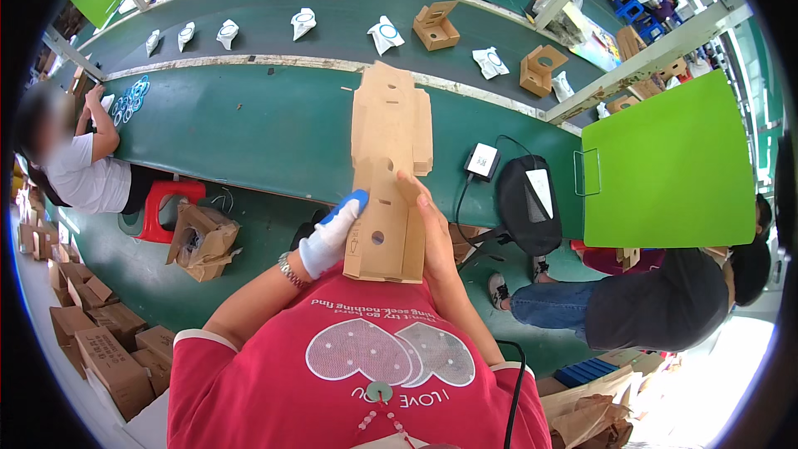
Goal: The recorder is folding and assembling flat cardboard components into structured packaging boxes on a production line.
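Observation:
In front of my chest is a brown cardboard box point(401, 241), partly folded, with a round hole and a slot in its panel. My left hand point(334, 229), in a white glove with blue fingertips, grips its left side. My bare right hand point(435, 237) lies along the right wall, fingers pointing away from me, pressing the box between both hands. Just beyond, flat cardboard blanks point(384, 116) lie on the green table point(283, 125); the held box overlaps their near end.
Behind the table, a conveyor belt point(264, 27) carries white wrapped pieces point(304, 23) and open boxes point(436, 27). A black bag point(529, 208) and small white device point(482, 161) with a cable lie right. A green board point(669, 170) stands far right. Co-workers sit left point(91, 154) and stand right point(648, 303).

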